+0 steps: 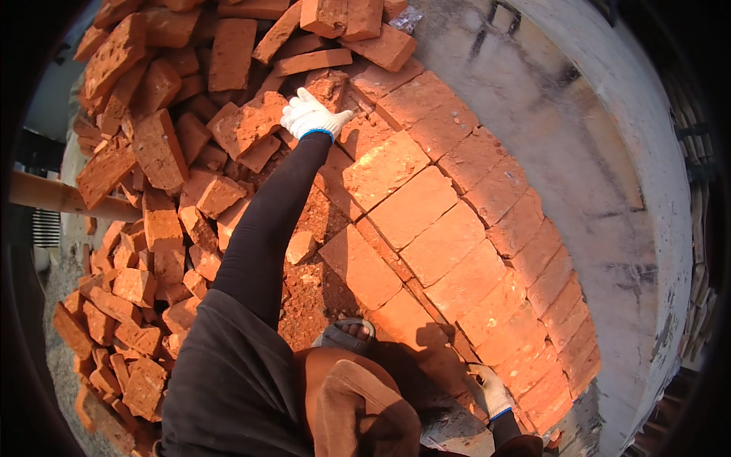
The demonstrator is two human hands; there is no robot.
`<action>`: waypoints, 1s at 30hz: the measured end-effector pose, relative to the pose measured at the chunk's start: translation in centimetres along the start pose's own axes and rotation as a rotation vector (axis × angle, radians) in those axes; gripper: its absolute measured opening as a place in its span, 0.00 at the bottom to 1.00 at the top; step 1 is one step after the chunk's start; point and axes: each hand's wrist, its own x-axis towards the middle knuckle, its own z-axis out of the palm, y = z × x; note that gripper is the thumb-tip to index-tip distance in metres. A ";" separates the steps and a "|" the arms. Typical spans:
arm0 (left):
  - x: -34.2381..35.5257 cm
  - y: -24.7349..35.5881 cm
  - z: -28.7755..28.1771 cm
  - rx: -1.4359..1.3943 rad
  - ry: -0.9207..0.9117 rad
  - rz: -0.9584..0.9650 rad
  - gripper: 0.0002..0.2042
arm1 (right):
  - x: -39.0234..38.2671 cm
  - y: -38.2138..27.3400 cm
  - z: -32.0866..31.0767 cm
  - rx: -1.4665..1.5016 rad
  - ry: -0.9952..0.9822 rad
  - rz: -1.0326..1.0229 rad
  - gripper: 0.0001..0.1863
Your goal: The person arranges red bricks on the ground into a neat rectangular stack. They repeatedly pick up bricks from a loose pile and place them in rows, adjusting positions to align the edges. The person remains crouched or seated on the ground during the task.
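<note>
My left hand (314, 118), in a white knitted glove with a blue cuff, reaches far out over the edge of the brick pile. Its thumb is spread from the fingers, and a broken brick (327, 86) lies just beyond it. Low on the right, my right hand (491, 392), gloved the same way, rests at the side of the laid bricks (428, 204). Its fingertips are in shadow at a narrow gap between rows, and whether they grip anything is unclear. The laid bricks form close, curving rows.
Loose bricks (160, 148) are heaped on the left, with a pole (72, 199) sticking in. A curved grey wall (670, 228) bounds the right, beside a pale floor (548, 152). My sandalled foot (349, 335) stands by brick rubble (304, 305).
</note>
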 end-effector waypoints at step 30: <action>-10.2 -6.5 -0.8 0.026 -0.240 -0.028 0.71 | -1.1 1.3 0.6 0.234 -0.109 0.075 0.23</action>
